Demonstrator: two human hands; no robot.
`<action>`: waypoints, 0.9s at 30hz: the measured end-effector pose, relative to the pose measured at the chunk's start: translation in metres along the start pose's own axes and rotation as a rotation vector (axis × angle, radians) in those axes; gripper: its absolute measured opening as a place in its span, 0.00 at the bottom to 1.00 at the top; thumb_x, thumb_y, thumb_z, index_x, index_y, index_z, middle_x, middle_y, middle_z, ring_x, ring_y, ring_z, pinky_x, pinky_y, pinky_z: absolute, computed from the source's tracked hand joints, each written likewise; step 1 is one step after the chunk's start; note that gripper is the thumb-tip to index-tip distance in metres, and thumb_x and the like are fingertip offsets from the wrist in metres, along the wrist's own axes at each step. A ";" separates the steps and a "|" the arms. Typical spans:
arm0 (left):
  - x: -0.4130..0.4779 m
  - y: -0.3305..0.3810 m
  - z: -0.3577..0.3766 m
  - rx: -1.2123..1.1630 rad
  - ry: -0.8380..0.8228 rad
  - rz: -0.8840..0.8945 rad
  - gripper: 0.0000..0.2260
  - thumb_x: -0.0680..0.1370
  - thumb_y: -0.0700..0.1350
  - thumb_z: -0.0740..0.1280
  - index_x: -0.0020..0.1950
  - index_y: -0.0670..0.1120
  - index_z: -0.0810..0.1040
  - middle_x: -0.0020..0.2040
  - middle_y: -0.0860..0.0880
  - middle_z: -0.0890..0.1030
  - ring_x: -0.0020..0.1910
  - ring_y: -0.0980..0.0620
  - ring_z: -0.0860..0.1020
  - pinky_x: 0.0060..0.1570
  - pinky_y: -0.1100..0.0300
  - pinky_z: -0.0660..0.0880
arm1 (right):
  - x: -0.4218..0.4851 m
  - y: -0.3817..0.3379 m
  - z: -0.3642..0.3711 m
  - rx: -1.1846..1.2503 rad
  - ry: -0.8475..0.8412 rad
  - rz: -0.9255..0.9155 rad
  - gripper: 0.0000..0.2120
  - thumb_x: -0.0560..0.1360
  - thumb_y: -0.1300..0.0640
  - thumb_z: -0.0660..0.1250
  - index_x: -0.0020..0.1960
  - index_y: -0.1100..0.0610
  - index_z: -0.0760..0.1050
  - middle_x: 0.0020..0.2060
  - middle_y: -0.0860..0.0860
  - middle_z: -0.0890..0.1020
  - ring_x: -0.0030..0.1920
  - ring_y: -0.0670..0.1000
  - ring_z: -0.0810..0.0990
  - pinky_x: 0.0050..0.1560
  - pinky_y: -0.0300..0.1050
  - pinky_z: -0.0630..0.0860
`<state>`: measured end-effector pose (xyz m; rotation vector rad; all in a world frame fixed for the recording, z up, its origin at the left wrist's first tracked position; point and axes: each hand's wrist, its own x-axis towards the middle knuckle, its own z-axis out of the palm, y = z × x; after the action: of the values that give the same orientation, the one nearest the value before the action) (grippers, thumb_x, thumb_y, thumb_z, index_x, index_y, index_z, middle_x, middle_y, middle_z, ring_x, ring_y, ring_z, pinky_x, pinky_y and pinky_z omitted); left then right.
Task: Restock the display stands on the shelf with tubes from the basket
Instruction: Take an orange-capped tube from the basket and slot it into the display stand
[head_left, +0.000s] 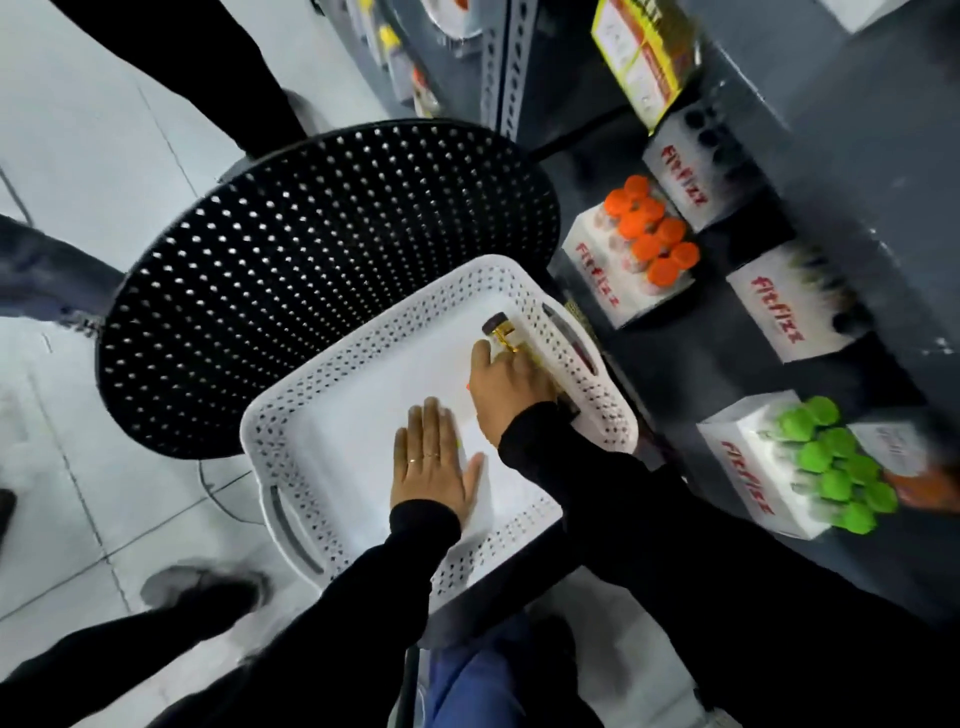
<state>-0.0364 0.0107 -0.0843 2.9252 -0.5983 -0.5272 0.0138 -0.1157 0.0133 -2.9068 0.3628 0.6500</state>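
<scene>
Right hand (511, 384) is on it: fingers curl around a black-capped tube (501, 332) against the basket (291, 415) wall nearest the shelf (779, 171), its long axis along that wall. Left hand (434, 465) lies flat, fingers spread wide, holding nothing, farther off.

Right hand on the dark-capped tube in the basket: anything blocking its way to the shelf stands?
Only the basket's perforated wall, which rises between the dark-capped tube and the shelf. The right hand would likely have to lift the tube over it. Beyond the wall nothing visible blocks the stands. The left hand lies flat, away from that path.
</scene>
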 end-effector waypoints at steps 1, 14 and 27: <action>0.000 0.000 -0.001 -0.004 0.003 0.002 0.33 0.74 0.62 0.30 0.70 0.40 0.42 0.72 0.43 0.44 0.72 0.45 0.43 0.68 0.55 0.31 | -0.005 0.002 -0.007 0.012 -0.014 -0.007 0.20 0.79 0.62 0.58 0.69 0.63 0.60 0.60 0.63 0.74 0.59 0.62 0.75 0.51 0.53 0.76; 0.027 0.100 -0.103 -0.089 0.152 0.326 0.32 0.79 0.56 0.38 0.66 0.33 0.65 0.67 0.33 0.70 0.67 0.36 0.67 0.67 0.52 0.50 | -0.139 0.105 -0.175 0.104 -0.185 0.106 0.12 0.75 0.62 0.65 0.58 0.60 0.78 0.56 0.56 0.81 0.57 0.58 0.79 0.51 0.44 0.74; -0.032 0.308 -0.186 -0.217 0.394 0.779 0.29 0.74 0.53 0.53 0.66 0.32 0.65 0.67 0.33 0.69 0.68 0.36 0.64 0.65 0.48 0.52 | -0.347 0.201 -0.228 0.308 0.300 0.508 0.09 0.70 0.55 0.70 0.49 0.56 0.82 0.41 0.50 0.81 0.46 0.54 0.78 0.46 0.41 0.76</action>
<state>-0.1083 -0.2521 0.1533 2.2304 -1.3898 0.0738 -0.2529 -0.2817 0.3513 -2.6118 1.1492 0.1764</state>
